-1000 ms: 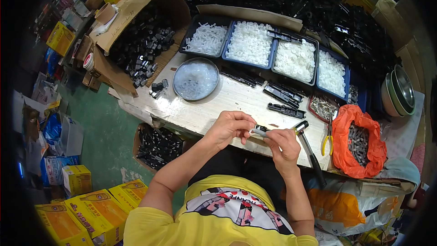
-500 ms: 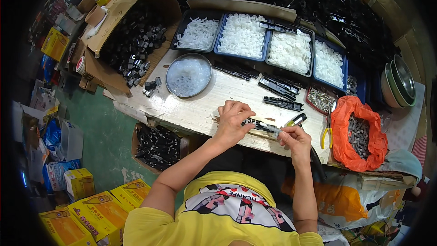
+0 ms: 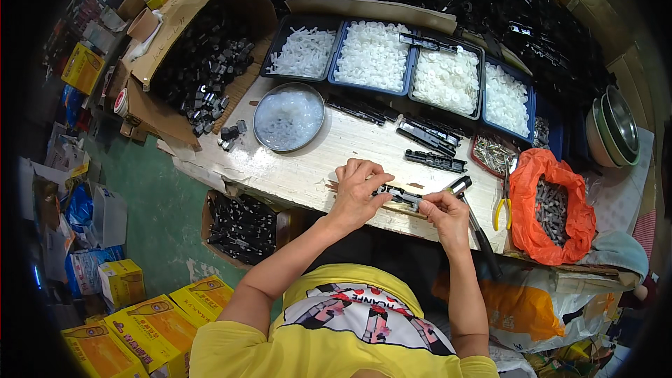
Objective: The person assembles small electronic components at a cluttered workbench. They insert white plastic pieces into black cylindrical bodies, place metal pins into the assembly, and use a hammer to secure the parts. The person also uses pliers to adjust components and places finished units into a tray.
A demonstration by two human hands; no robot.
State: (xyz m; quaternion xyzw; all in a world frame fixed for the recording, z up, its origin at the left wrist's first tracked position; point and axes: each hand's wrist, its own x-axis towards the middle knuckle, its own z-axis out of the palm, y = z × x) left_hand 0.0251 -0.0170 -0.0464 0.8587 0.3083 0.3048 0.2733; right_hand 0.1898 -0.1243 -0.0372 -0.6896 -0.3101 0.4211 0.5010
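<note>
Near the front edge of the white worktable [image 3: 231, 161], I hold a slim black plastic part [image 3: 399, 194] with a grey strip along it. My left hand [image 3: 359, 192] grips its left end between thumb and fingers. The thumb and fingers of my right hand [image 3: 446, 215] pinch the right end, partly hiding it. A hammer [image 3: 481, 238] lies just right of my right hand, its dark handle reaching past the table edge. Beyond my hands, similar black parts [image 3: 435, 160] rest on the table.
Trays of small white plastic pieces [image 3: 371, 56] line the back. A round dish [image 3: 289, 117] holds clear pieces. Yellow-handled pliers [image 3: 502, 211] lie beside an orange bag [image 3: 521, 203] of grey parts. A cardboard box [image 3: 157, 115] of black pieces stands left; metal bowls [image 3: 619, 126] stand right.
My right hand has shifted slightly left and down along the black part, and the grey strip now lies along it. More of the hammer shows. My left hand has hardly moved.
</note>
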